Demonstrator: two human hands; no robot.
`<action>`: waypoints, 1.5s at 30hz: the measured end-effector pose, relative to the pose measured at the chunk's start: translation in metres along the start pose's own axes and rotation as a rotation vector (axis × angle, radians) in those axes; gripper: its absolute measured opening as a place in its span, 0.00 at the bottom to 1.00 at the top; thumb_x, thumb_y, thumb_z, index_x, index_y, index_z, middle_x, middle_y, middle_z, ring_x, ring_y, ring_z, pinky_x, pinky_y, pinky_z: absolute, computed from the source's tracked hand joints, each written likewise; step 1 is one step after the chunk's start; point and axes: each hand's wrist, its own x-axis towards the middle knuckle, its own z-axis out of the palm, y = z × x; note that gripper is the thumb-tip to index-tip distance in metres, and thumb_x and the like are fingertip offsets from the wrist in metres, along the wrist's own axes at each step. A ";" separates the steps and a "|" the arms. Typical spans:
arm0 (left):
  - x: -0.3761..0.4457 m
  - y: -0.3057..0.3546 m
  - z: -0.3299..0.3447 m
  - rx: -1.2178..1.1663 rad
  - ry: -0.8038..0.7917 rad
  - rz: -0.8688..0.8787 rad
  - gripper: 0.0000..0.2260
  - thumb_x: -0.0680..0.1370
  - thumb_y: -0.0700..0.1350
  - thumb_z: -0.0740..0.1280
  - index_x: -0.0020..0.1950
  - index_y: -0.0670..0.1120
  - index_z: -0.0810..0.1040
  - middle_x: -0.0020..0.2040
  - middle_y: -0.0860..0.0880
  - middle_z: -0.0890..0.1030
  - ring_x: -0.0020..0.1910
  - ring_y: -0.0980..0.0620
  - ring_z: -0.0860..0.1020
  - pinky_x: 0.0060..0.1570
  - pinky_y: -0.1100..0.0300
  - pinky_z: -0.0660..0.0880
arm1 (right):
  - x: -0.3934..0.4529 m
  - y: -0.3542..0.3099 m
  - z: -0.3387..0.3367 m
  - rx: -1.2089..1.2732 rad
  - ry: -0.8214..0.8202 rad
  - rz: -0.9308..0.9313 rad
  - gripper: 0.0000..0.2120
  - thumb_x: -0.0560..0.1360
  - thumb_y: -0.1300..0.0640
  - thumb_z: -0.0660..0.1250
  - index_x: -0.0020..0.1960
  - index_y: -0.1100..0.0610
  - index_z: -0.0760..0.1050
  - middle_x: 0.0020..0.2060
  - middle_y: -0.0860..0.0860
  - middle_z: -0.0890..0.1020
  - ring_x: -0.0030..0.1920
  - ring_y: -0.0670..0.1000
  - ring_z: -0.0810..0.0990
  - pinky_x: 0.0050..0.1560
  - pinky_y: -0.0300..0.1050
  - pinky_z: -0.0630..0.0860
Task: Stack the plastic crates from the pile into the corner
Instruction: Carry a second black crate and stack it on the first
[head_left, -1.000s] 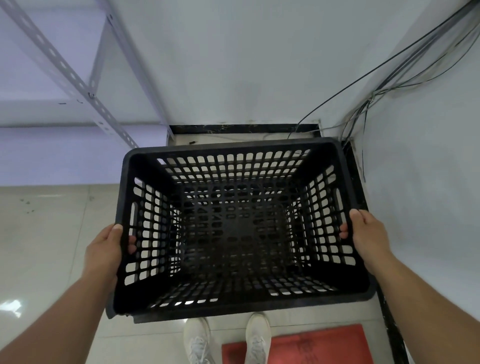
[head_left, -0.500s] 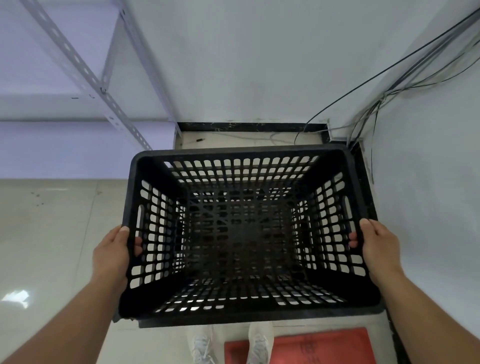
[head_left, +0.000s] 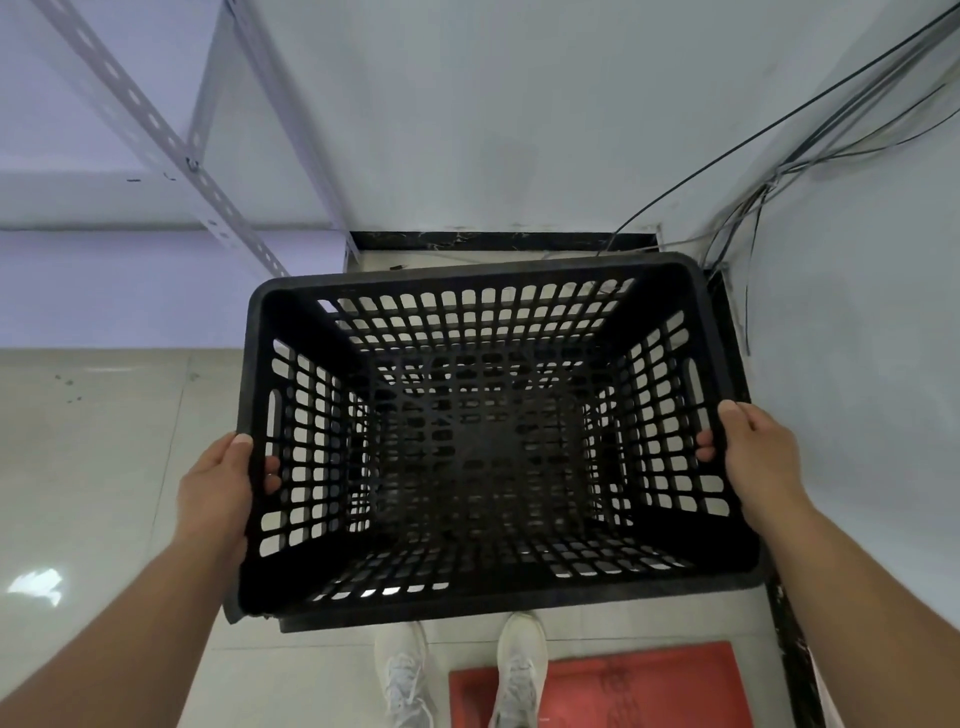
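A black plastic crate (head_left: 483, 280) with slotted walls fills the middle of the view, open side up, held above the floor. My left hand (head_left: 218, 488) grips its left rim, thumb on top and fingertips showing through the slots. My right hand (head_left: 753, 452) grips the right rim the same way. The crate hangs in front of the room's corner (head_left: 675, 234), where the back wall meets the right wall. Through the slots I see pale floor beneath. No other crates are in view.
A white slotted-angle metal shelf frame (head_left: 156, 124) stands at the left against the back wall. Loose dark cables (head_left: 779, 171) hang down the right wall into the corner. A red mat (head_left: 623, 686) lies by my white shoes (head_left: 405, 670). Black skirting runs along both walls.
The crate has sunk a little in view and shifted slightly right toward the corner. Both hands keep the same hold on its rims.
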 end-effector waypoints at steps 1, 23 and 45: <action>-0.001 0.001 -0.001 0.002 -0.007 -0.003 0.07 0.82 0.45 0.56 0.54 0.47 0.73 0.39 0.46 0.76 0.35 0.51 0.72 0.35 0.57 0.72 | -0.002 0.001 -0.001 -0.004 -0.004 0.008 0.13 0.80 0.53 0.55 0.39 0.49 0.72 0.37 0.56 0.79 0.39 0.56 0.77 0.53 0.56 0.75; 0.004 -0.011 0.001 0.071 -0.005 0.046 0.11 0.81 0.47 0.56 0.44 0.51 0.76 0.43 0.44 0.77 0.35 0.51 0.72 0.42 0.54 0.74 | 0.009 0.026 0.002 -0.029 0.054 -0.051 0.13 0.79 0.50 0.55 0.39 0.49 0.73 0.35 0.55 0.80 0.38 0.58 0.79 0.51 0.56 0.76; 0.003 -0.049 -0.017 0.625 -0.081 0.111 0.35 0.71 0.64 0.55 0.74 0.55 0.49 0.69 0.35 0.68 0.64 0.32 0.70 0.63 0.34 0.67 | -0.025 0.049 0.003 -0.583 0.093 -0.091 0.23 0.81 0.54 0.52 0.74 0.59 0.55 0.62 0.65 0.74 0.57 0.66 0.76 0.55 0.60 0.71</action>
